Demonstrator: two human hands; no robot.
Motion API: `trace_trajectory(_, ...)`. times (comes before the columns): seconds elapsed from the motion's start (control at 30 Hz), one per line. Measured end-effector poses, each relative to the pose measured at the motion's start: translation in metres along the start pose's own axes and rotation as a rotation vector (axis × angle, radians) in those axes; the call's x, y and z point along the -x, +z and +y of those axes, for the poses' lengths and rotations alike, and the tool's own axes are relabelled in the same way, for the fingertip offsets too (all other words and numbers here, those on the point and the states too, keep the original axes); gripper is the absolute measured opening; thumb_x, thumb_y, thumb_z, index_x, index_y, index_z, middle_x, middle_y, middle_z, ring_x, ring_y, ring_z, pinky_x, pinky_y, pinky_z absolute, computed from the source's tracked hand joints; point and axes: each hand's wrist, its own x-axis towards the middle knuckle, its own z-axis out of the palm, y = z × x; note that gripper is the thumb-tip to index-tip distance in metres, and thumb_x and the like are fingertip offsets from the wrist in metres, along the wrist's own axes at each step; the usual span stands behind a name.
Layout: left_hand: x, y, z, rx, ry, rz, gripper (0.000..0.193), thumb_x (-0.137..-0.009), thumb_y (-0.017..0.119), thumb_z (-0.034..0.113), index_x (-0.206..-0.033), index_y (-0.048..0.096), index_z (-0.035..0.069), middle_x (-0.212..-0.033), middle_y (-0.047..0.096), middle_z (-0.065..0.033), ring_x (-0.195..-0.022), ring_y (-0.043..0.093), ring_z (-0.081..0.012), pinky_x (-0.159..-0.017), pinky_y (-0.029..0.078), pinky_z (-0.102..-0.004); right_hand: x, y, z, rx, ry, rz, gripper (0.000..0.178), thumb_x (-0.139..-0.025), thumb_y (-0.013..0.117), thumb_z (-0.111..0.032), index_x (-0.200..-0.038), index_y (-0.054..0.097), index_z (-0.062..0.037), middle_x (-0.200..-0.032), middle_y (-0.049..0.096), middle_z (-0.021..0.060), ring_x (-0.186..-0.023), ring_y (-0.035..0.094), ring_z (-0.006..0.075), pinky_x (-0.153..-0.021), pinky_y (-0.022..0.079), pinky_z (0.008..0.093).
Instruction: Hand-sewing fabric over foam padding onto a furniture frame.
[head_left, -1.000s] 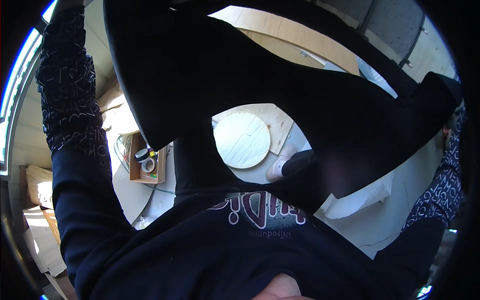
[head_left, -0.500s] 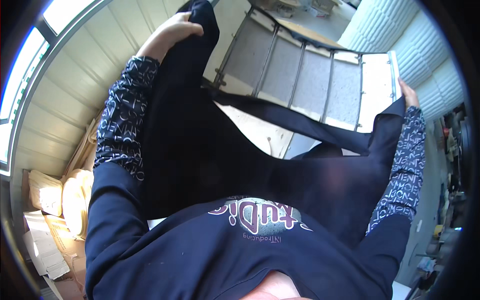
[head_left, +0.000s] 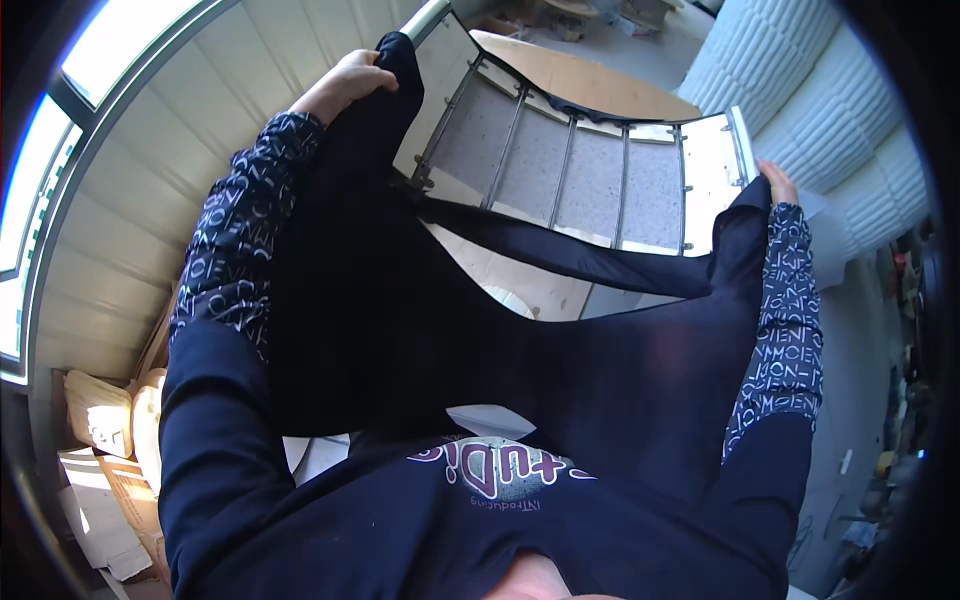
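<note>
Black fabric spans the centre; our left hand grips it at eleven o'clock, our right hand at two. Pulling unevenly, we could snag it on the barred frame at twelve.

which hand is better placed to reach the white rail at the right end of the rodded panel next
Probably the right hand: in the picture its fingertips lie close beside that white rail, while the left hand is at the opposite end of the panel. Both hold the black cloth.
</note>
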Motion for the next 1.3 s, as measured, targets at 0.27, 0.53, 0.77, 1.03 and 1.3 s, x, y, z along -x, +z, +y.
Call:
trace_trajectory(0.27, 0.096, 0.006, -0.064, 0.016, -0.001, -0.045, 0.060, -0.081, 0.084, 0.030, -0.130, 0.072, -0.002, -0.113, 0.076, -0.0184, -0.096, 0.076, -0.0275, -0.093, 0.060, -0.0342, 0.157, 0.034, -0.030, -0.515, 0.212, -0.094, 0.072, -0.090, 0.086, -0.021, -0.149, 0.052, 0.0020, -0.134, 0.067, 0.0120, -0.125, 0.062, 0.0205, -0.111, 0.046, 0.0337)
trace_trajectory(0.53, 0.077, 0.064, -0.096, -0.142, 0.033, 0.034, 0.090, -0.092, 0.083, 0.038, -0.157, 0.038, -0.005, -0.151, 0.054, -0.0289, -0.140, 0.055, -0.0337, -0.113, 0.047, -0.0407, 0.128, 0.077, 0.056, -0.264, 0.367, -0.350, 0.097, -0.098, 0.075, -0.046, -0.170, 0.016, -0.0206, -0.169, 0.035, 0.0181, -0.155, 0.037, 0.0302, -0.114, 0.037, 0.0591)
trace_trajectory(0.77, 0.081, 0.113, -0.151, -0.190, -0.105, 0.113, 0.081, -0.095, 0.080, 0.035, -0.156, 0.040, 0.000, -0.138, 0.064, -0.0241, -0.129, 0.063, -0.0355, -0.107, 0.051, -0.0395, 0.107, 0.182, 0.084, -0.079, 0.157, -0.441, 0.088, -0.098, 0.078, -0.034, -0.167, 0.028, -0.0119, -0.153, 0.053, 0.0228, -0.139, 0.055, 0.0266, -0.119, 0.040, 0.0351)
trace_trajectory(1.03, 0.060, 0.160, -0.219, 0.037, -0.155, 0.035, 0.092, -0.086, 0.076, 0.067, -0.148, 0.056, 0.001, -0.128, 0.070, -0.0216, -0.119, 0.068, -0.0310, -0.103, 0.053, -0.0395, 0.078, 0.184, 0.058, 0.316, 0.013, -0.474, 0.092, -0.092, 0.081, -0.032, -0.167, 0.031, -0.0116, -0.163, 0.041, 0.0218, -0.148, 0.046, 0.0314, -0.122, 0.038, 0.0377)
trace_trajectory(1.3, 0.035, 0.103, -0.252, -0.030, -0.045, -0.011, 0.080, -0.086, 0.075, 0.069, -0.121, 0.068, -0.003, -0.099, 0.072, -0.0165, -0.090, 0.073, -0.0234, -0.079, 0.059, -0.0365, 0.032, 0.176, 0.030, 0.294, 0.000, -0.580, 0.083, -0.090, 0.071, -0.004, -0.165, 0.039, -0.0186, -0.113, 0.070, 0.0073, -0.082, 0.062, 0.0088, -0.082, 0.054, 0.0224)
